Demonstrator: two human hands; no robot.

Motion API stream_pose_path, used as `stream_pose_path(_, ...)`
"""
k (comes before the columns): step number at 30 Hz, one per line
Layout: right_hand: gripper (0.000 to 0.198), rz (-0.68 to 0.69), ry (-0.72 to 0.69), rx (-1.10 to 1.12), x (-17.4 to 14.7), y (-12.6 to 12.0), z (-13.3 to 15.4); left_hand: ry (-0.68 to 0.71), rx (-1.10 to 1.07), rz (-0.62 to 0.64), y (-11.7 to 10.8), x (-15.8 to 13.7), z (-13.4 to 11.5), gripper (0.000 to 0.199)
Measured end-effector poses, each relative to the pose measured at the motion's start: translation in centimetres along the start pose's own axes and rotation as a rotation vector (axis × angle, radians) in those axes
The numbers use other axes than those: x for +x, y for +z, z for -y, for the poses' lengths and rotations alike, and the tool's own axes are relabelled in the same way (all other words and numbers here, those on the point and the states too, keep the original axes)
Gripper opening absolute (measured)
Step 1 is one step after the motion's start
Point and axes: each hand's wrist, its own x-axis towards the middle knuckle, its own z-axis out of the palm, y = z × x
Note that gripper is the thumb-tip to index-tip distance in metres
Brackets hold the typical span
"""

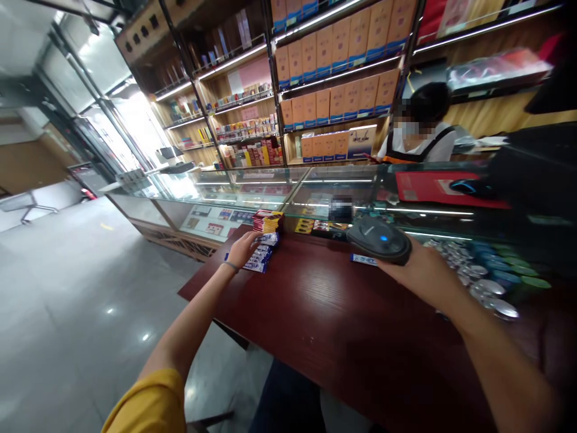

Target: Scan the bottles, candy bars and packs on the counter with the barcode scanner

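My left hand (244, 249) is over a row of narrow blue-and-white packets (258, 263) at the table's far left edge. Its fingers close on the uppermost packet (269, 239), partly hiding it. My right hand (417, 273) is wrapped round a dark barcode scanner (379, 239), which has a lit blue light on top. Below the scanner head, one single blue-and-white packet (362, 260) lies on the table, its right end hidden by my right hand. Close behind the left hand stands a stack of red-and-yellow boxes (267, 221).
The dark red table (288, 307) adjoins a glass display counter (252, 186). Several round silver-lidded tins (489, 288) stand at the right, beside green-lidded ones. Behind the counter is a person (421, 132). A computer mouse (471, 187) rests on a red mat (424, 186).
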Motion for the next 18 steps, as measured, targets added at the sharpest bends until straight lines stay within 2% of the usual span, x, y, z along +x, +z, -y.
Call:
stream_pose_path(3, 0.063, 0.057, 0.008, -0.048, 0.0, 0.4, 0.4, 0.003, 0.068, 0.11, -0.5, -0.4, 2.1, 0.032)
stream_pose_path(7, 0.059, 0.111, 0.037, -0.08, -0.1, 0.5, 1.0, 0.016, 0.132, 0.237, -0.7, -0.2, 3.6, 0.031)
stream_pose_path(15, 0.075, 0.147, 0.08, -0.12, -0.1, 0.2, 1.7, -0.007, 0.249, 0.336, 0.4, 0.1, 5.5, 0.036)
stream_pose_path(18, 0.074, 0.168, 0.084, -0.115, -0.1, 0.2, 1.9, -0.011, 0.245, 0.358, 0.6, 0.2, 5.8, 0.037)
